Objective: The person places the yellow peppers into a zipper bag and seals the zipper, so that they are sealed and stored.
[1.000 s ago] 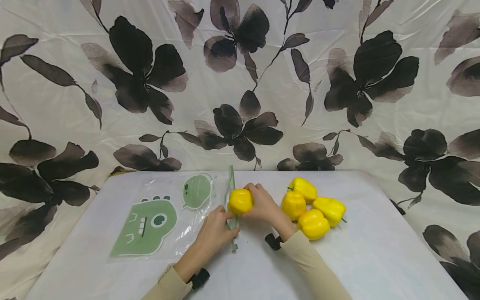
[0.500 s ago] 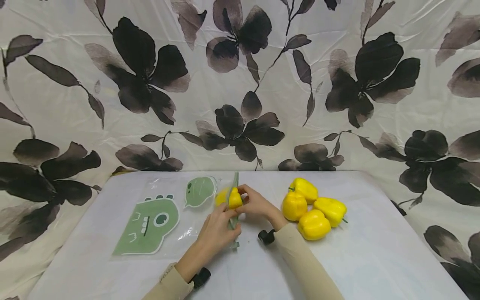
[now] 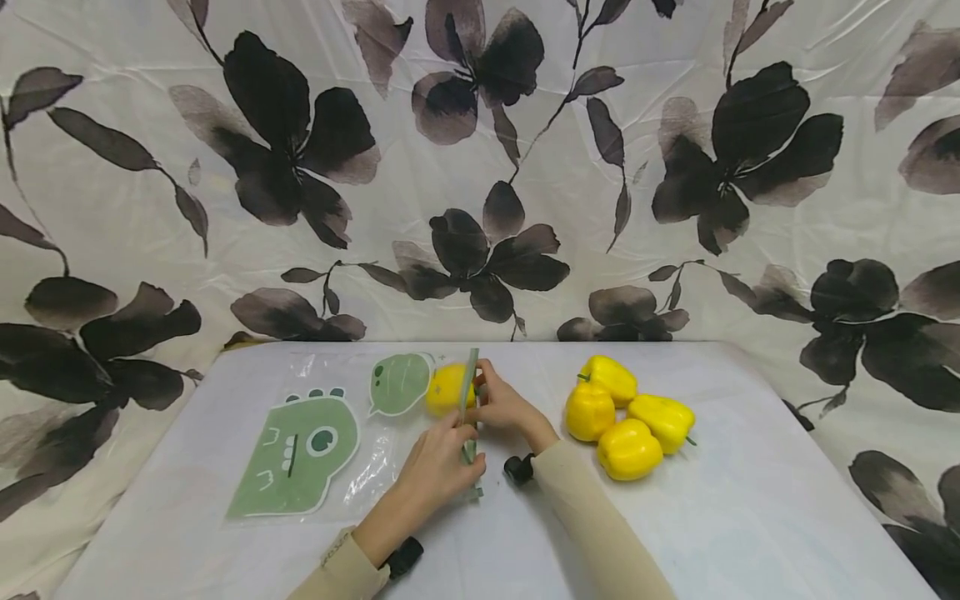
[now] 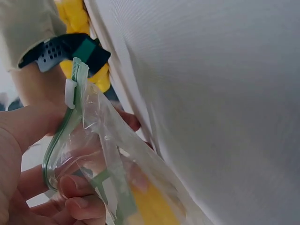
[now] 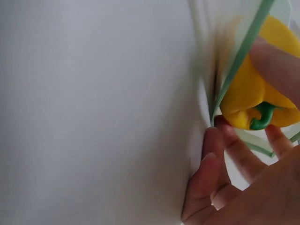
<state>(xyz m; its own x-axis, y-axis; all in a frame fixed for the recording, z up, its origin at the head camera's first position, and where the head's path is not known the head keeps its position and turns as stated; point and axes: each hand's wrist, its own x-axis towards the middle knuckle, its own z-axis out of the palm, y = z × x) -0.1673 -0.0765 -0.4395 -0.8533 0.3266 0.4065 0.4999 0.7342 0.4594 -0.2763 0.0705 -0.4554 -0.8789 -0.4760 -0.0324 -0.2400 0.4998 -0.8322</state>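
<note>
A clear slider zip bag (image 3: 369, 479) printed with a green dinosaur lies flat, its green-edged mouth facing right. My left hand (image 3: 437, 462) grips the near part of that mouth; a white slider (image 4: 70, 93) shows on the zip strip in the left wrist view. Just inside the mouth sits a yellow bell pepper (image 3: 447, 390), its green stem (image 5: 263, 116) pointing back out. My right hand (image 3: 510, 408) reaches into the opening and holds this pepper, with one finger laid on its side and others beneath. The bag's edge partly hides the right fingertips in the head view.
Several more yellow bell peppers (image 3: 630, 450) are clustered on the white-covered table (image 3: 525, 550) to the right of the hands. Behind the table hangs a floral cloth (image 3: 600, 192). Each wrist carries a black camera (image 3: 405, 557).
My right hand has carried the pepper leftward, from outside the bag's mouth to just within it. My left hand has stayed at the bag's edge. The other peppers have not moved.
</note>
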